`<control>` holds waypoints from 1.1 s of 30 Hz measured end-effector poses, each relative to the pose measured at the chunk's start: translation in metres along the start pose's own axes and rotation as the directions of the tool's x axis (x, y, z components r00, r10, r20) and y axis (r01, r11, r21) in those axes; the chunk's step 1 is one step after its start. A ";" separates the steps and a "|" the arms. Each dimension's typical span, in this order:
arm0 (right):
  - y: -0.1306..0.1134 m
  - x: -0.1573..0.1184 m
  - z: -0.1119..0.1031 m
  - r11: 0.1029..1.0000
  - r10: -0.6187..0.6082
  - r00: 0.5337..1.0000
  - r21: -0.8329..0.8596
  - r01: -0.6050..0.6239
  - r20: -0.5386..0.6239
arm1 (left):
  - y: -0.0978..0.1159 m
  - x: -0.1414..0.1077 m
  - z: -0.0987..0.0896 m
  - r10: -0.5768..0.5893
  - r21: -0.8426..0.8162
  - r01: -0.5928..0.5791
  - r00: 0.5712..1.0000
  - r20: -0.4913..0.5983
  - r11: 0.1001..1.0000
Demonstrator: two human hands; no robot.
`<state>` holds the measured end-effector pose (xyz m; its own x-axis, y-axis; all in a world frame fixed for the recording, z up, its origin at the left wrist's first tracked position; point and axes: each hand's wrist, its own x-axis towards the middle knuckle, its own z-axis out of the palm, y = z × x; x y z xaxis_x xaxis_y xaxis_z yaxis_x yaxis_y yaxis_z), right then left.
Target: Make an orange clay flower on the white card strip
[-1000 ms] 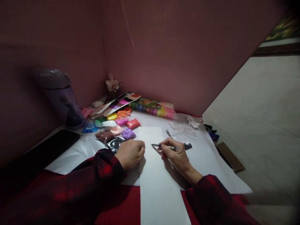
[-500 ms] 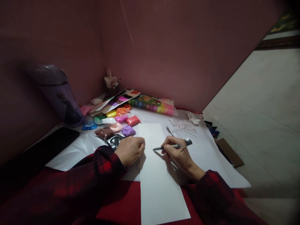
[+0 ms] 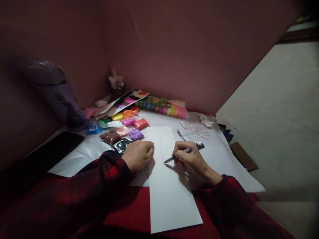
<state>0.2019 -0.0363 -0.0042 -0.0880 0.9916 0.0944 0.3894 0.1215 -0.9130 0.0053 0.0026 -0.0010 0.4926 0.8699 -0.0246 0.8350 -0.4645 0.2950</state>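
Paper strip (image 3: 169, 199) across white sheet (image 3: 229, 172), red cloth (image 3: 127, 209); pink wall (image 3: 174, 49) behind; right hand (image 3: 191, 158) clasping pen (image 3: 170, 159); left hand (image 3: 138, 155), grip unclear.

Coloured packets (image 3: 122, 131) (one yellow) lie between a purple container (image 3: 53, 94) and a fork (image 3: 180, 134).

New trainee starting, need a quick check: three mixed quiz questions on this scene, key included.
1. What does the right grip hold?
2. True or false: the fork lies left of the white paper.
3. Order from left to right: red packet, blue packet, yellow packet.

Key
1. A pen.
2. False; the fork lies right of the white paper.
3. Blue packet, yellow packet, red packet.
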 end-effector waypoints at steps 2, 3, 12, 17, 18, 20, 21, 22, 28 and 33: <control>-0.002 0.001 -0.002 1.000 0.016 0.999 0.011 -0.017 0.042 | 0.000 0.000 0.000 -0.003 -0.003 0.003 1.000 -0.001 1.000; -0.002 0.001 -0.003 1.000 0.022 0.998 0.015 -0.023 0.062 | 0.000 0.000 0.000 -0.004 -0.003 0.004 1.000 0.000 1.000; -0.003 0.001 -0.006 1.000 -0.004 0.991 0.031 0.000 0.136 | 0.000 0.001 0.000 -0.014 -0.005 0.014 1.000 0.009 1.000; -0.001 0.000 -0.008 0.998 0.022 0.971 0.053 -0.035 0.238 | 0.000 0.001 0.000 -0.020 -0.010 0.020 1.000 0.014 1.000; -0.002 -0.001 -0.008 0.998 0.028 0.966 0.054 -0.044 0.258 | 0.000 0.001 0.000 -0.019 -0.009 0.019 1.000 0.017 1.000; -0.003 -0.002 -0.009 0.997 0.036 0.956 0.053 -0.053 0.292 | 0.000 0.001 0.000 -0.016 -0.007 0.016 1.000 0.016 1.000; -0.004 -0.002 -0.009 0.997 0.038 0.951 0.052 -0.057 0.307 | 0.000 0.001 0.000 -0.011 -0.003 0.011 1.000 0.016 1.000; -0.005 -0.003 -0.010 0.997 0.040 0.946 0.053 -0.060 0.322 | -0.001 0.001 0.000 -0.007 0.002 0.007 1.000 0.015 1.000; -0.008 -0.005 -0.011 0.992 0.066 0.910 0.069 -0.103 0.410 | -0.002 0.002 0.001 0.008 -0.014 -0.008 1.000 0.004 1.000; -0.006 -0.006 -0.010 0.986 0.111 0.878 0.062 -0.157 0.465 | -0.002 0.003 0.002 -0.009 -0.021 0.009 1.000 0.002 1.000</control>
<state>0.2094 -0.0424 0.0052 -0.4610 0.8639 -0.2027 0.3413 -0.0383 -0.9392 0.0054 0.0062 -0.0034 0.4857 0.8736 -0.0290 0.8340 -0.4532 0.3147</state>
